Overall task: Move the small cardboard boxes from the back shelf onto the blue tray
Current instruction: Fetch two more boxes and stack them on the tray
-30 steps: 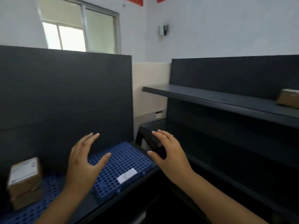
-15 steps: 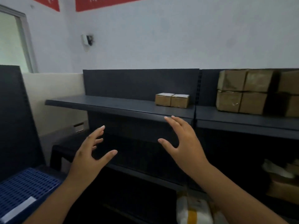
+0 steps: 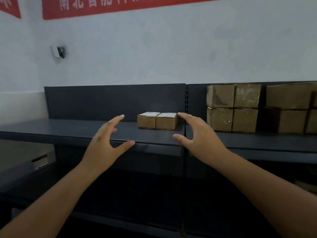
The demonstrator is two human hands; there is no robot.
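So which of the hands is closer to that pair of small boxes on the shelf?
The right hand: its fingertips reach beside the right small box. The left hand is open, farther off, left of the left small box.

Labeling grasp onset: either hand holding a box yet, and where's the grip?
Nothing held. Left hand and right hand are open, spread either side of the two small boxes on the shelf, with no grip yet.
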